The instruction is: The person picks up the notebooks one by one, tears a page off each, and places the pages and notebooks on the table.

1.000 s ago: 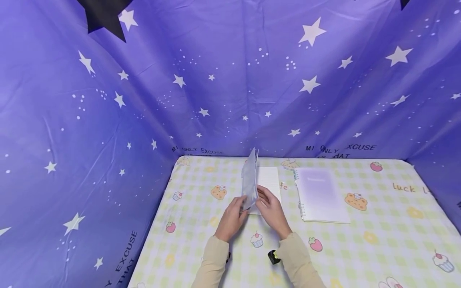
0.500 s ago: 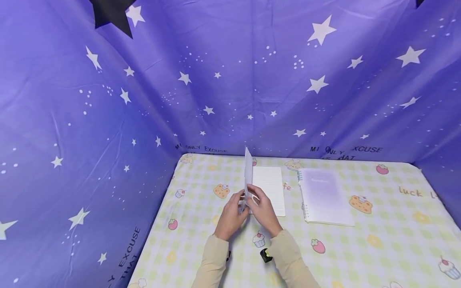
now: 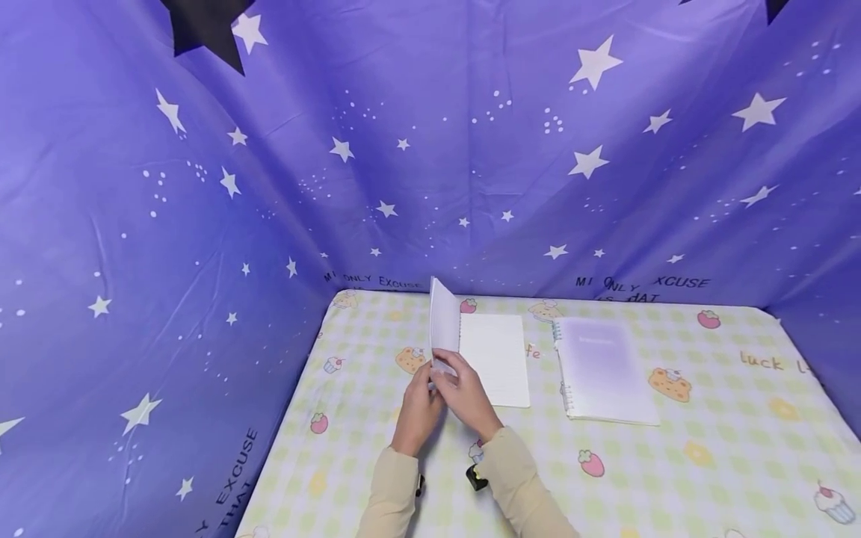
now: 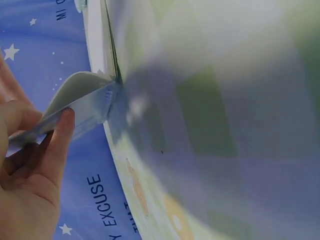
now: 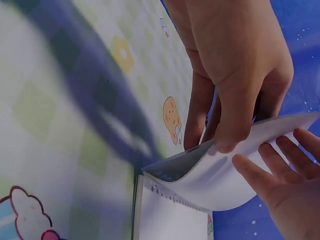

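A spiral notebook lies on the table, its lined right-hand page (image 3: 496, 362) flat. Its raised leaves (image 3: 444, 320) stand nearly upright, tipped slightly left. My left hand (image 3: 418, 409) pinches their near edge, thumb on the white page side and fingers behind; the left wrist view shows a finger along the translucent bluish cover (image 4: 92, 112). My right hand (image 3: 467, 396) reaches across the notebook. In the right wrist view, its fairly straight fingers (image 5: 280, 167) touch the white sheet (image 5: 220, 187), which bows away from the cover near the binding holes.
To the right lies a second spiral notebook with a purple-to-white cover (image 3: 602, 373). Both rest on a green-and-white checked tablecloth (image 3: 363, 448) with cartoon prints. A purple star-patterned curtain (image 3: 430, 149) hangs behind the table and at its sides.
Both hands have moved left with the raised leaves, which went from near upright over the spine to tilting left. More of the right-hand page shows, and the leaves' white inner side faces up.
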`<act>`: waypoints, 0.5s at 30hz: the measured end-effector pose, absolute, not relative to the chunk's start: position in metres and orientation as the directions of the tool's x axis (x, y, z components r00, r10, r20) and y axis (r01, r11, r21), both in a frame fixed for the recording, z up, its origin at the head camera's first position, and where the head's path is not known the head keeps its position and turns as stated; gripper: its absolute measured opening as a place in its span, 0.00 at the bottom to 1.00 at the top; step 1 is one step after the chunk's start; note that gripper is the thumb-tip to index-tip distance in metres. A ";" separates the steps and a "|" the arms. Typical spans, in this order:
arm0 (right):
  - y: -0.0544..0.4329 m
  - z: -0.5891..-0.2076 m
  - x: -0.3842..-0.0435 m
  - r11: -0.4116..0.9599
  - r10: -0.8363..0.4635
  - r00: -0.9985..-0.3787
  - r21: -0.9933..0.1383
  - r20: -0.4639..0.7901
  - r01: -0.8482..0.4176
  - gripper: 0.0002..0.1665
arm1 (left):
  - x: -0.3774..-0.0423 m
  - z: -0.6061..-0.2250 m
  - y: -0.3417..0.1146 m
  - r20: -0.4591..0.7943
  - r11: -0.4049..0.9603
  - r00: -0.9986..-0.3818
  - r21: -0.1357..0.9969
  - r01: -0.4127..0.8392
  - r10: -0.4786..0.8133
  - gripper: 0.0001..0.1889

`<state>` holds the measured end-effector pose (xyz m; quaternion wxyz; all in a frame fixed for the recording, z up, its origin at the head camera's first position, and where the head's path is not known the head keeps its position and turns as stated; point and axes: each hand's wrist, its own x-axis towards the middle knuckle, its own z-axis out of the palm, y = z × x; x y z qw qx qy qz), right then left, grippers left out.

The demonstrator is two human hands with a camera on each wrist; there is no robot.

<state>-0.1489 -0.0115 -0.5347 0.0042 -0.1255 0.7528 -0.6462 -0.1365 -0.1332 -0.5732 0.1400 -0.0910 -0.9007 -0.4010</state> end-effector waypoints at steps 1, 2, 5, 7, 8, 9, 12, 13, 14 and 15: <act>-0.013 -0.536 -0.149 0.146 -0.206 -0.966 -0.971 0.158 -0.190 0.23 | -0.136 -0.574 -0.134 0.321 0.665 -0.946 0.698 0.266 0.042 0.23; -0.014 -0.538 -0.148 0.154 -0.215 -0.963 -0.968 0.163 -0.198 0.24 | -0.135 -0.575 -0.135 0.314 0.672 -0.949 0.696 0.254 0.034 0.23; -0.016 -0.542 -0.147 0.179 -0.231 -0.958 -0.960 0.170 -0.213 0.24 | -0.134 -0.575 -0.137 0.282 0.675 -0.959 0.706 0.214 0.010 0.23; -0.016 -0.545 -0.147 0.194 -0.241 -0.956 -0.956 0.170 -0.219 0.24 | -0.133 -0.576 -0.138 0.268 0.670 -0.963 0.716 0.197 -0.003 0.23; -0.015 -0.546 -0.147 0.203 -0.247 -0.954 -0.954 0.169 -0.221 0.23 | -0.134 -0.576 -0.139 0.267 0.668 -0.964 0.719 0.192 -0.010 0.23; -0.015 -0.547 -0.147 0.214 -0.254 -0.952 -0.951 0.168 -0.225 0.23 | -0.134 -0.576 -0.139 0.263 0.665 -0.965 0.724 0.184 -0.019 0.23; -0.014 -0.551 -0.148 0.253 -0.281 -0.946 -0.939 0.160 -0.234 0.23 | -0.134 -0.577 -0.142 0.265 0.648 -0.963 0.742 0.171 -0.048 0.23; -0.014 -0.552 -0.148 0.266 -0.290 -0.944 -0.935 0.154 -0.234 0.23 | -0.133 -0.577 -0.143 0.269 0.640 -0.961 0.749 0.170 -0.060 0.24; -0.014 -0.553 -0.148 0.279 -0.299 -0.943 -0.931 0.148 -0.235 0.23 | -0.133 -0.578 -0.144 0.276 0.635 -0.958 0.754 0.168 -0.074 0.23; -0.014 -0.555 -0.149 0.292 -0.308 -0.941 -0.927 0.143 -0.236 0.23 | -0.133 -0.578 -0.145 0.284 0.629 -0.955 0.759 0.169 -0.087 0.23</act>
